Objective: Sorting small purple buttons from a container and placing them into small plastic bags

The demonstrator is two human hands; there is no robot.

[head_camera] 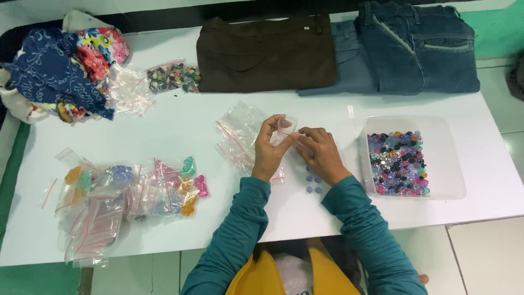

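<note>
At the middle of the white table (180, 131), the left hand (270, 150) pinches a small clear bag (286, 127) by its top edge, while the right hand (321, 153) grips the same bag from the 3 o'clock side — fingers curled. Blue buttons (313, 183) lie just at 6 o'clock of the hands. A clear tub of buttons (406, 158) sits at 3 o'clock, empty bags (240, 134) at 9 o'clock.

Smooth matt white desk (180, 125). Thin glossy clear-plastic bag (285, 129) between fingers (273, 128), centre. Crinkled shiny plastic bags (237, 134) beside. Translucent plastic tub (436, 158), right, with glossy plastic buttons (397, 163). Matt brown cloth trousers (266, 52), coarse blue denim jeans (417, 46), top. Soft printed cloth (60, 71), upper left.
</note>
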